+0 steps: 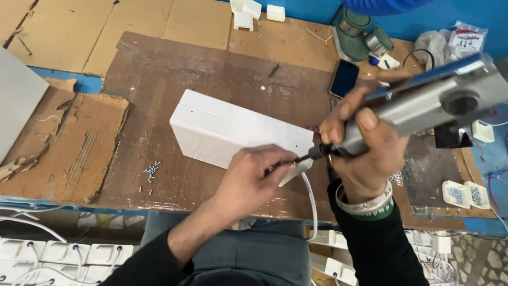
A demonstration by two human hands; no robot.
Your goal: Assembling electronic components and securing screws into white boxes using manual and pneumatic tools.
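Head view: the right hand (365, 153) grips a silver metal power screwdriver (418, 106); the left hand (254, 180) pinches its tip at the white rectangular plastic box (238, 132) (corner, near edge). Best kept square to the box on the brown desk (174, 79), I judge.

A small assembly workshop for electrical fittings.

The worktop (211, 69) is a scuffed brown board laid over blue framing and patched with torn cardboard sheets (69, 143). Loose screws (151, 170) lie scattered on it beside a white plastic casing (227, 130) with a white cable (311, 204), and a powered metal screwdriver (423, 103) is in use. Rows of matching white units (63, 257) with cords sit stacked below the worktop's edge, small white plastic parts (465, 193) wait at the right, and tape rolls (365, 34) stand at the back.
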